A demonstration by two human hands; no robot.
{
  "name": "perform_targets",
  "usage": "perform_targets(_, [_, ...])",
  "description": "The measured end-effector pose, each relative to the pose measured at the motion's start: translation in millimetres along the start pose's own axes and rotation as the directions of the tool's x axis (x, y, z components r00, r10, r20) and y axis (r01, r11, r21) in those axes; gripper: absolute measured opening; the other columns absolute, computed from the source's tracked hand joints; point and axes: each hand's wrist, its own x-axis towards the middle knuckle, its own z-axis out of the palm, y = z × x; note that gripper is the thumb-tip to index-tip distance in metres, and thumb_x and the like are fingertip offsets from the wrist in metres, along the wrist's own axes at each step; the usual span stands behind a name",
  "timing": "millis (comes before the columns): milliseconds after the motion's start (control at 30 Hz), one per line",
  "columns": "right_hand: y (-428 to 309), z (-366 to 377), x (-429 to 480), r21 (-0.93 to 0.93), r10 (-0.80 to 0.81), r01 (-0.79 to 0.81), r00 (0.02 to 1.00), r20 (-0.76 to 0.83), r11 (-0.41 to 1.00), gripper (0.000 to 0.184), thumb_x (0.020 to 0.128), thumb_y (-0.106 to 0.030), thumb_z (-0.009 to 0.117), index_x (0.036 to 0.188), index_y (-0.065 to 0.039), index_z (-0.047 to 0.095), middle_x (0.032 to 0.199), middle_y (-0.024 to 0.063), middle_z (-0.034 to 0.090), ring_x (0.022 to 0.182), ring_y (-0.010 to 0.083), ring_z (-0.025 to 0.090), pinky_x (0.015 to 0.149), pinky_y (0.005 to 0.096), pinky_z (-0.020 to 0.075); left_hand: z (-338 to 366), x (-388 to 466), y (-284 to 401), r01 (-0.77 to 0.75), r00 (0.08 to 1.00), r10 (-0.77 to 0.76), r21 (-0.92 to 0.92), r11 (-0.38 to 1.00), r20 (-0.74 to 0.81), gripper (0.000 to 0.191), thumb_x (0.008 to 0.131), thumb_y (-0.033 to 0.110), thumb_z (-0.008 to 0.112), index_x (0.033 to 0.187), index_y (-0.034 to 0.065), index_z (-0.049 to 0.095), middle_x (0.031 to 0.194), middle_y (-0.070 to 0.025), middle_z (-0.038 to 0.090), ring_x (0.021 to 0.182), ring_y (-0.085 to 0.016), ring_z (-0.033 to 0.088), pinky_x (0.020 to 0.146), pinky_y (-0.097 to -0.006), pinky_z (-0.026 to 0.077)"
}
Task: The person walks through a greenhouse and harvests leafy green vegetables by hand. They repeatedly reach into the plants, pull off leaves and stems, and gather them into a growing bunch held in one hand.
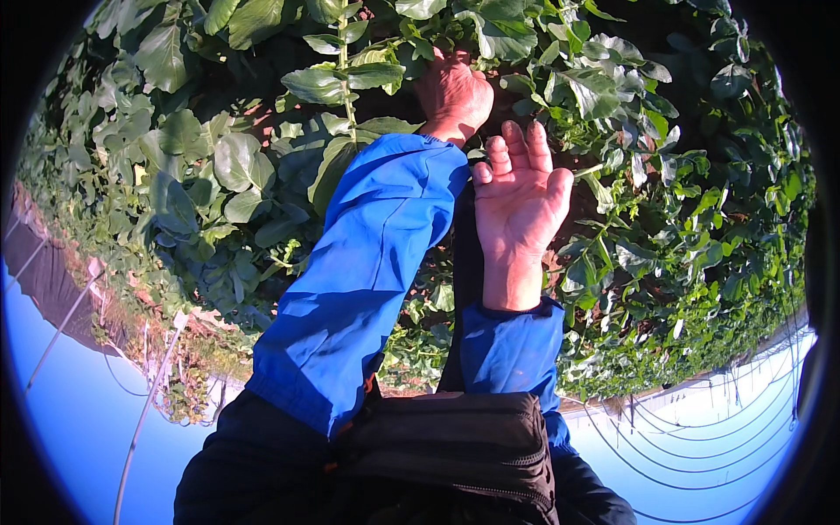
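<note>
Reaching into a bed of leafy green plants (377,75), my left hand (456,92) is at the top centre with its back to the camera. Its fingers are bent and partly hidden by leaves and shadow, so whether it grips a stem cannot be told. My right hand (522,190) is nearer to me, just below and to the right, palm up with its fingers slightly curled and apart. Nothing lies in that palm. Soil shows on its fingertips. Both arms wear blue sleeves.
Dense foliage (630,256) surrounds both hands, with reddish soil (551,262) showing in gaps. A black zippered bag (453,426) is at my waist. Metal poles (147,413) stand at the lower left, beside dark sheeting (49,282); curved hoops (695,469) show at the lower right.
</note>
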Motion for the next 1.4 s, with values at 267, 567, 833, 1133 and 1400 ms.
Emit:
perform_targets(267, [1.6, 2.9, -0.9, 0.014, 0.003, -0.002, 1.0, -0.012, 1.0, 0.058, 0.092, -0.056, 0.056, 0.128, -0.01, 0.059, 0.121, 0.0104, 0.064, 0.101, 0.0241, 0.065, 0.078, 0.0393, 0.0512, -8.0, -10.2, 0.9, -0.148, 0.989, 0.142, 0.146, 0.978, 0.048, 0.026, 0.085, 0.023, 0.062, 0.107, 0.0121, 0.069, 0.111, -0.011, 0.066, 0.111, -0.034, 0.057, 0.091, -0.0496, 0.044])
perform_targets(567, [2.5, -1.2, 1.6, 0.027, 0.006, -0.005, 1.0, -0.026, 1.0, 0.058, 0.091, -0.056, 0.058, 0.126, -0.01, 0.06, 0.119, 0.0108, 0.066, 0.099, 0.024, 0.066, 0.078, 0.0385, 0.0507, -38.4, -30.2, -51.8, -0.546, 0.837, 0.526, -0.261, 0.796, -0.15, 0.017, 0.088, 0.019, 0.069, 0.1, 0.0074, 0.069, 0.105, -0.0102, 0.069, 0.11, -0.031, 0.062, 0.094, -0.0426, 0.049])
perform_targets(833, [16.1, 9.3, 3.2, -0.49, -0.12, 0.066, 0.99, -0.079, 0.869, 0.039, 0.097, -0.009, 0.048, 0.135, -0.006, 0.055, 0.128, 0.0081, 0.061, 0.11, 0.0158, 0.059, 0.081, 0.0316, 0.0517, -118.5, -76.4, -52.4, -0.575, 0.789, 0.611, -0.423, 0.701, -0.06, 0.02, 0.088, 0.004, 0.071, 0.106, 0.0029, 0.064, 0.099, -0.0114, 0.072, 0.092, -0.026, 0.071, 0.078, -0.0319, 0.057])
perform_targets(1133, [49.5, 30.6, -8.3, -0.682, 0.137, 0.094, 0.951, 0.277, 0.725, 0.068, 0.086, 0.005, 0.053, 0.15, -0.003, 0.033, 0.125, 0.0108, 0.058, 0.108, 0.0118, 0.057, 0.09, 0.0251, 0.0482, -157.0, -71.3, -29.5, -0.015, 0.942, 0.192, -0.538, 0.843, 0.275, 0.025, 0.089, 0.017, 0.074, 0.105, -0.0016, 0.072, 0.088, -0.0076, 0.067, 0.076, -0.013, 0.064, 0.066, -0.0258, 0.051])
perform_targets(1400, [42.2, 26.2, -6.9, -0.643, 0.175, -0.136, 0.984, -0.003, 0.753, 0.053, 0.086, 0.009, 0.049, 0.138, -0.004, 0.05, 0.093, 0.0026, 0.068, 0.064, 0.001, 0.05, 0.057, 0.0172, 0.0422, -162.6, -6.8, -3.0, -0.372, 0.927, 0.371, -0.261, 0.891, -0.054, 0.024, 0.087, 0.016, 0.074, 0.104, -0.0014, 0.07, 0.094, -0.0147, 0.07, 0.075, -0.022, 0.072, 0.063, -0.0318, 0.056])
